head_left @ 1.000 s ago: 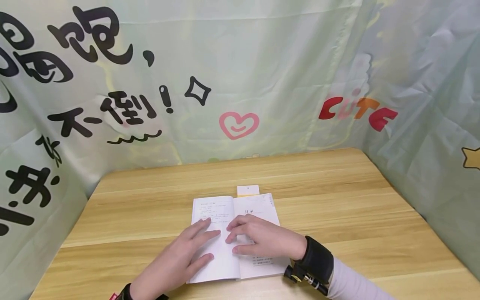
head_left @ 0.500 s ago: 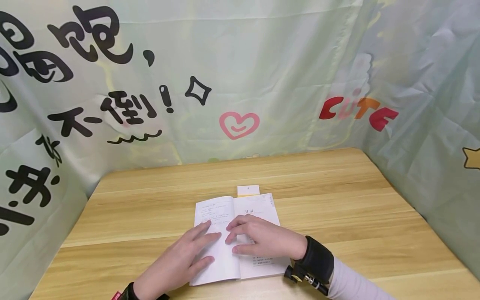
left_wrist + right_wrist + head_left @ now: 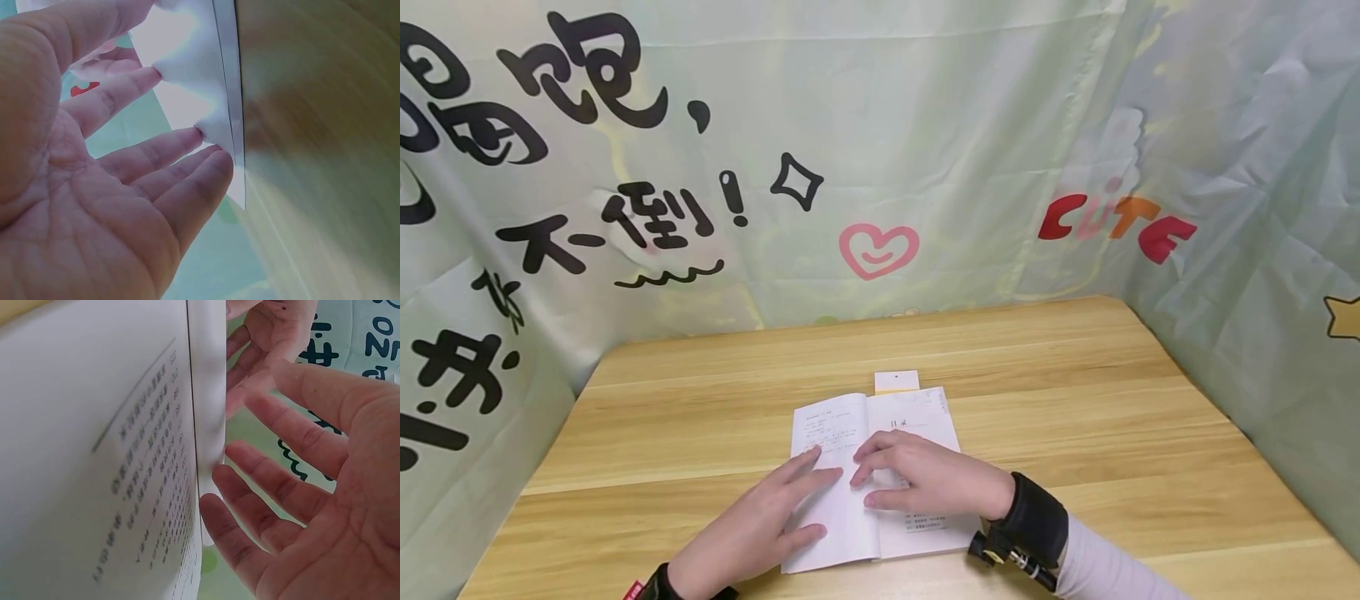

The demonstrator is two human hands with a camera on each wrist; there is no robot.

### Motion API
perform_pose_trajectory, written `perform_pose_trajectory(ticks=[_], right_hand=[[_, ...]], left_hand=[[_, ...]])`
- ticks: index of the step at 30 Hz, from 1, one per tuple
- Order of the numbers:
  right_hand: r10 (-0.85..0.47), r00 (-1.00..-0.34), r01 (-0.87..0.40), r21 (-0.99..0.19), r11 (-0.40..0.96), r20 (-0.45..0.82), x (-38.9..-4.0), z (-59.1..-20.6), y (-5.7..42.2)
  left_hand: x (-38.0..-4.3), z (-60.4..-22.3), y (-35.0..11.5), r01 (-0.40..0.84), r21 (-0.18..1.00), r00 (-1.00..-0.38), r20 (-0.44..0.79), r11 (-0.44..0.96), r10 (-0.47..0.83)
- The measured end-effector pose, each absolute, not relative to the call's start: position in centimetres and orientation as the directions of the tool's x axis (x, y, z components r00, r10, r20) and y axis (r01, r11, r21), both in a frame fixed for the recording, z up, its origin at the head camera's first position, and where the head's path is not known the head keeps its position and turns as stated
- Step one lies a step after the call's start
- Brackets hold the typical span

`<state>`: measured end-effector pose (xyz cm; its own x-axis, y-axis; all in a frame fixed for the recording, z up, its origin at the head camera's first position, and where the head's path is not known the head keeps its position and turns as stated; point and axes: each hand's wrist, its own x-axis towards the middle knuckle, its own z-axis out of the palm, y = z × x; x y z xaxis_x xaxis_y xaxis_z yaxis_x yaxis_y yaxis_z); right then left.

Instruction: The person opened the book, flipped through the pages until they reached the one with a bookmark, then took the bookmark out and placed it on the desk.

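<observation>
A paperback book (image 3: 838,417) lies spread on the table, with a short block of print on its left page and a contents list on its right page. My left hand (image 3: 760,521) touches the left page, its fingers spread and fairly straight. In the left wrist view the fingertips (image 3: 199,134) meet the paper near its edge. My right hand (image 3: 928,479) lies across the right page, covering part of the list, with fingertips by the spine. Seen from the right wrist, its fingers (image 3: 275,481) are loosely extended at the book's fold and grip nothing.
A small white card (image 3: 896,381) with a yellow strip sticks out beyond the book's top edge. The wooden table (image 3: 1075,392) extends around the book. Printed fabric (image 3: 970,150) hangs along the back and both sides.
The left page's outer edge has shifted slightly right and the page looks a little more tilted. My left hand has slid slightly downward in the head view. The right hand stays in place.
</observation>
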<state>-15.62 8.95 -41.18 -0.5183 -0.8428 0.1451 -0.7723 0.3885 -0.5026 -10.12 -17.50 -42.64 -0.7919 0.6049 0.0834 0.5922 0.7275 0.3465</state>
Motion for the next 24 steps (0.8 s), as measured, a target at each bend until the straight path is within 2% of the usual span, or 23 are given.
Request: perform_pose_trajectory(ticks=[18,24], right_hand=[[-0.811,-0.569,-0.728,-0.541,0.421,0.135,-16.9,-40.7,10.4],[-0.773,-0.623,-0.698,-0.534,0.478,0.122,-17.9,-40.2,11.5]], left_hand=[[-10.0,-42.7,-17.5,0.560,0.364,-0.808,0.040,0.744,0.588],[-10.0,-42.7,-17.6,0.574,0.359,-0.800,0.053,0.736,0.598]])
